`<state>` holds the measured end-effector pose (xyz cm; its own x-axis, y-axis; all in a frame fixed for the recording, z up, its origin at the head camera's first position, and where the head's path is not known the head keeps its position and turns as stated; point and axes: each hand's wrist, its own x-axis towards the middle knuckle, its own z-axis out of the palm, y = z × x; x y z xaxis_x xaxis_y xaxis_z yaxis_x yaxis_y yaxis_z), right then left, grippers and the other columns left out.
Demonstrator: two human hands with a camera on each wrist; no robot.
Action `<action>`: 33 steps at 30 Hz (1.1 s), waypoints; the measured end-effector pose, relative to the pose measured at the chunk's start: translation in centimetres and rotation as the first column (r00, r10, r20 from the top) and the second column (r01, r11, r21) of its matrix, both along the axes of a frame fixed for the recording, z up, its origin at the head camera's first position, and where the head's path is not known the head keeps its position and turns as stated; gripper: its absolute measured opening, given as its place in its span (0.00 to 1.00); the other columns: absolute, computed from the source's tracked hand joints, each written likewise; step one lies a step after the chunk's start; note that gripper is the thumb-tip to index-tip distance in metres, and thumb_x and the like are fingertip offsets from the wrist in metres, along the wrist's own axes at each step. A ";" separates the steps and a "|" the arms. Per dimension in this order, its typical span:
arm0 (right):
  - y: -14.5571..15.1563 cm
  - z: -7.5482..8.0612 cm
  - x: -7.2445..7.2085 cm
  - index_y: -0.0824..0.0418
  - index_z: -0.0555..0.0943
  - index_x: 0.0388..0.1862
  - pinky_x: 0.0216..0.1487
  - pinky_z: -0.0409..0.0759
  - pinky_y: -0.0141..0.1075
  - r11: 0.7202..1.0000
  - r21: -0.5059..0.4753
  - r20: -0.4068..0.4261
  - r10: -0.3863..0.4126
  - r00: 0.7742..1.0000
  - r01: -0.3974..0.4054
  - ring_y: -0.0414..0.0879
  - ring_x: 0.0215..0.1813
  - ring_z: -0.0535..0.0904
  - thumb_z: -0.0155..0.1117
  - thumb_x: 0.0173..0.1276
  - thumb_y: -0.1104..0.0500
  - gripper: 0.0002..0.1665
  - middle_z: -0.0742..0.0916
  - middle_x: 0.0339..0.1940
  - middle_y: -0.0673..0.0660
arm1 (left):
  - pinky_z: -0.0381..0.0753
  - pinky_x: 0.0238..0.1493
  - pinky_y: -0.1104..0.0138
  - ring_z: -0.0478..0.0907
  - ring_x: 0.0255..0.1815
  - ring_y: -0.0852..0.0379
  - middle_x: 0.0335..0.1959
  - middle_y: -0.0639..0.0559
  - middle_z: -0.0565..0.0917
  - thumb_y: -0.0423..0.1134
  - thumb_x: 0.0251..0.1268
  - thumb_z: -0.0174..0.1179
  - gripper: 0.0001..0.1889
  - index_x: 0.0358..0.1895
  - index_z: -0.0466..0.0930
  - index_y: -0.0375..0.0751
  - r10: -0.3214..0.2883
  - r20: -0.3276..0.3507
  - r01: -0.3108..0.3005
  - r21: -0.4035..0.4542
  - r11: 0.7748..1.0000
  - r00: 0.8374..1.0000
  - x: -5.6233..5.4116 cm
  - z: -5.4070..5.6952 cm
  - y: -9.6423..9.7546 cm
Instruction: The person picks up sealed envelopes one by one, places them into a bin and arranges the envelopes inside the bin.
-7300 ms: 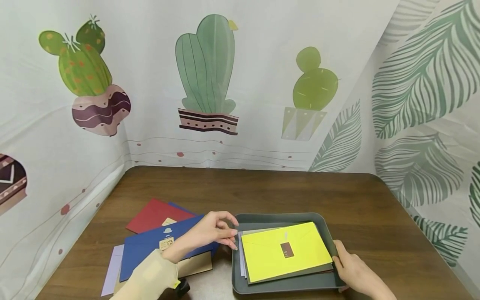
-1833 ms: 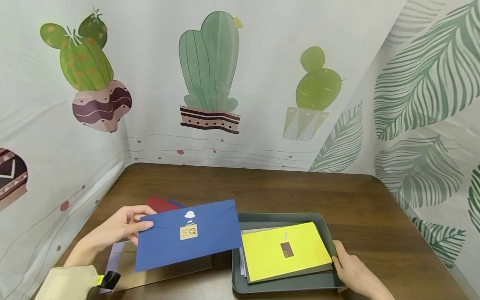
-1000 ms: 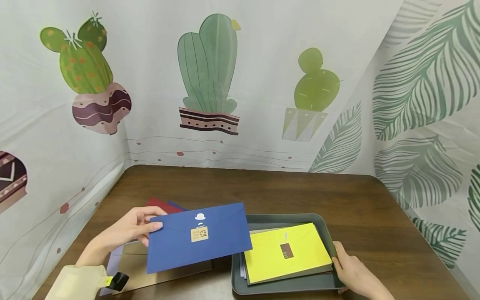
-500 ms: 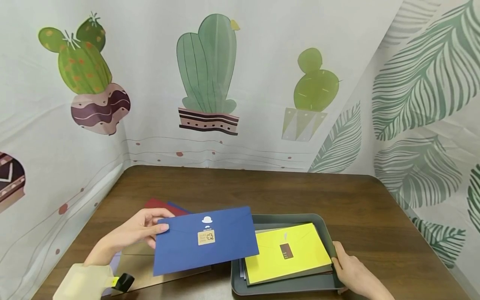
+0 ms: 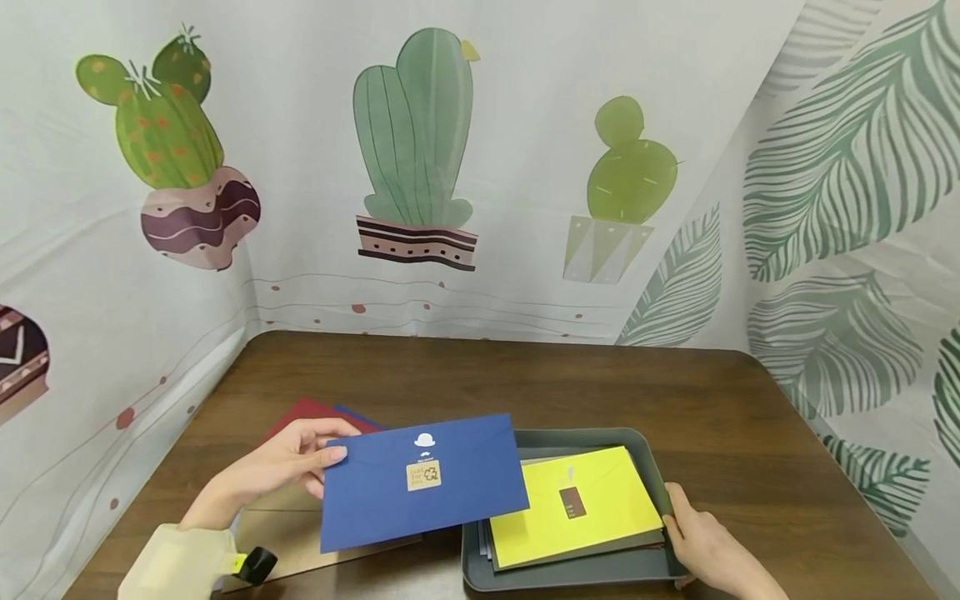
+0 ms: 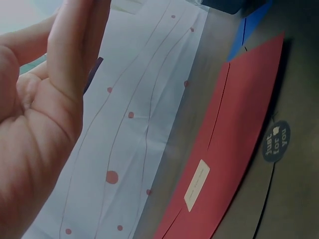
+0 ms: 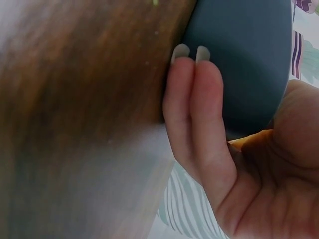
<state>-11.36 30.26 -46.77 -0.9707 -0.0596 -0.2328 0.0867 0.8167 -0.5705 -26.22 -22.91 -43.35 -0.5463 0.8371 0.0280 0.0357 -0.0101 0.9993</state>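
Note:
My left hand (image 5: 292,458) pinches the left edge of a dark blue envelope (image 5: 472,492), thumb on top. The envelope, with a white hat print and a tan sticker, is raised and slightly tilted; its right end overlaps the grey tray's left side. Inside the tray (image 5: 585,575) a bright yellow envelope (image 5: 611,500) with a brown sticker tops a stack of others. My right hand (image 5: 708,537) grips the tray's right rim. In the right wrist view, two fingertips (image 7: 207,84) press against the outside of the tray wall (image 7: 249,79).
Behind and under my left hand lie a red envelope (image 6: 239,109), a brown one (image 6: 289,184) with a round dark sticker, and a blue corner (image 5: 358,413). The wooden table (image 5: 570,383) ends at a white cactus-print cloth (image 5: 525,300). A black wrist device (image 5: 257,567) sits at my left cuff.
My left hand, earlier empty by the tray's left rim, now holds the blue envelope lifted off the pile. Lately it has moved slowly rightward over the tray. My right hand stays on the rim.

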 end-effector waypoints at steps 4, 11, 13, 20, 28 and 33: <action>0.0 0.0 -0.1 0.64 0.58 0.62 0.18 0.62 0.32 1.000 -0.011 0.007 -0.001 1.000 0.001 0.41 0.16 0.66 0.45 0.74 0.66 0.19 0.70 0.15 0.51 | 0.83 0.39 0.47 0.87 0.41 0.45 0.49 0.41 0.86 0.26 0.76 0.40 0.17 0.62 0.69 0.34 -0.032 0.048 0.031 0.021 0.999 0.998 0.0 -0.1 0.4; -0.2 0.1 -0.2 0.64 0.57 0.64 0.20 0.67 0.34 0.999 -0.028 0.038 -0.031 0.999 0.033 0.45 0.18 0.72 0.45 0.75 0.65 0.21 0.76 0.17 0.54 | 0.83 0.42 0.48 0.85 0.43 0.39 0.53 0.40 0.84 0.27 0.77 0.36 0.19 0.65 0.66 0.32 -0.072 0.090 0.069 0.030 0.997 0.993 -0.1 -0.1 1.0; -0.2 0.1 -0.3 0.64 0.57 0.64 0.21 0.70 0.36 0.998 -0.042 0.052 -0.046 0.998 0.048 0.46 0.19 0.75 0.45 0.75 0.65 0.21 0.77 0.18 0.55 | 0.84 0.42 0.49 0.85 0.43 0.40 0.53 0.41 0.84 0.28 0.77 0.36 0.19 0.66 0.66 0.32 -0.077 0.094 0.074 0.033 0.997 0.993 -0.1 0.0 1.2; -0.3 0.3 -0.3 0.64 0.57 0.65 0.23 0.75 0.37 0.995 -0.068 0.074 -0.073 0.995 0.078 0.46 0.21 0.78 0.45 0.75 0.65 0.22 0.80 0.22 0.57 | 0.84 0.44 0.52 0.85 0.47 0.43 0.54 0.43 0.83 0.28 0.78 0.35 0.19 0.66 0.65 0.33 -0.126 0.155 0.114 0.082 0.990 0.980 -0.1 -0.1 1.9; -0.2 0.3 -0.2 0.65 0.57 0.64 0.21 0.73 0.36 0.997 -0.056 0.044 -0.043 0.998 0.045 0.46 0.20 0.77 0.45 0.75 0.66 0.21 0.79 0.20 0.56 | 0.84 0.44 0.51 0.85 0.46 0.42 0.55 0.41 0.83 0.27 0.77 0.35 0.19 0.66 0.65 0.31 -0.144 0.177 0.127 0.105 0.986 0.974 0.1 -0.3 2.3; -0.3 0.2 -0.1 0.64 0.58 0.63 0.22 0.72 0.36 0.997 -0.044 0.046 -0.065 0.997 0.067 0.46 0.21 0.76 0.45 0.74 0.66 0.21 0.78 0.20 0.56 | 0.84 0.42 0.53 0.86 0.45 0.44 0.53 0.42 0.84 0.28 0.77 0.37 0.19 0.66 0.66 0.34 -0.131 0.173 0.119 0.074 0.990 0.976 0.2 -0.4 2.8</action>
